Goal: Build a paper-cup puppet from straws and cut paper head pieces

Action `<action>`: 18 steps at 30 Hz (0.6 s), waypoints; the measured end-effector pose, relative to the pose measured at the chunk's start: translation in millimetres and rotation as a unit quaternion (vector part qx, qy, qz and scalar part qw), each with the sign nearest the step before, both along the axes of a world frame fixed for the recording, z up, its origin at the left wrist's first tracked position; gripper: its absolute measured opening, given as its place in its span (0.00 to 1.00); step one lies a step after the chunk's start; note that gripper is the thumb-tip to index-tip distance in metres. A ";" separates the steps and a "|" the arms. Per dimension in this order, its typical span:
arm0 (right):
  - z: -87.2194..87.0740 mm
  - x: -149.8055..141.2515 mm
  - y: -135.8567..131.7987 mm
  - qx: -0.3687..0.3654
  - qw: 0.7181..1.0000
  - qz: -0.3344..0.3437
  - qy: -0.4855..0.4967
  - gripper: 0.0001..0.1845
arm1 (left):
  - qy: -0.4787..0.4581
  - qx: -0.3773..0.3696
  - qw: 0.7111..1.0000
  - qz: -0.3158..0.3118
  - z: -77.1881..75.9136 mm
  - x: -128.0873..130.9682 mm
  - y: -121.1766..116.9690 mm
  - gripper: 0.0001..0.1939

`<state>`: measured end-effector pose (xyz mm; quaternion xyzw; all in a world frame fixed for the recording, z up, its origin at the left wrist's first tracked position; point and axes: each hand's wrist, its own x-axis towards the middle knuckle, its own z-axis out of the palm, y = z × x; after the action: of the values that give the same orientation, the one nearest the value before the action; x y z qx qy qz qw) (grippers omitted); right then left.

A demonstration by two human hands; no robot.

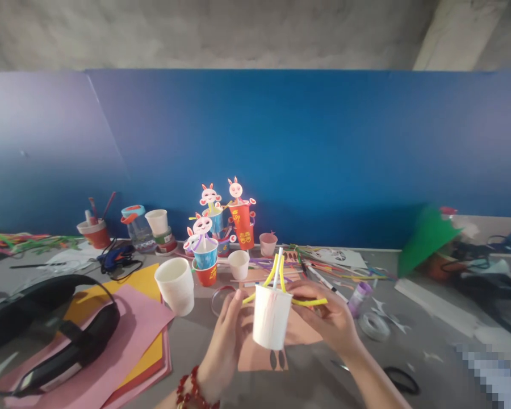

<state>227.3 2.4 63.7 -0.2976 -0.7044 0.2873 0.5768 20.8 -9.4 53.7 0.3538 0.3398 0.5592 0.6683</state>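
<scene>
A white paper cup is held up in front of me, above the tabletop. A white stick rises from its mouth, flanked by yellow pipe cleaners whose ends reach out past both sides of the cup. My left hand is closed at the cup's left side, its thumb up beside the left yellow end and its other fingers partly hidden behind the cup. My right hand pinches the right yellow end. Below the cup lies orange-brown paper with two dark oval shapes.
Decorated cups with rabbit faces stand behind. A larger white cup is left of my hands, by coloured paper and a black headset. Tape, a purple glue stick and scissors lie right.
</scene>
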 end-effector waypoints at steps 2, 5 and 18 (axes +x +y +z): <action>-1.9 0.2 1.9 -0.020 1.000 -0.003 0.013 0.07 | -0.063 -0.036 0.992 -0.099 -4.3 5.5 -3.7 0.27; -6.0 -1.7 4.8 -0.043 0.999 0.016 0.028 0.07 | -0.101 -0.054 0.978 -0.177 -9.8 7.3 -8.8 0.30; -18.8 -11.2 7.1 -0.111 0.988 0.074 0.076 0.08 | -0.103 -0.079 0.975 -0.178 -8.2 5.2 -11.1 0.19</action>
<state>216.2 9.4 44.9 -0.2845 -0.6419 0.4276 0.5694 26.0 -20.5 45.5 0.2951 0.2440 0.4363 0.8143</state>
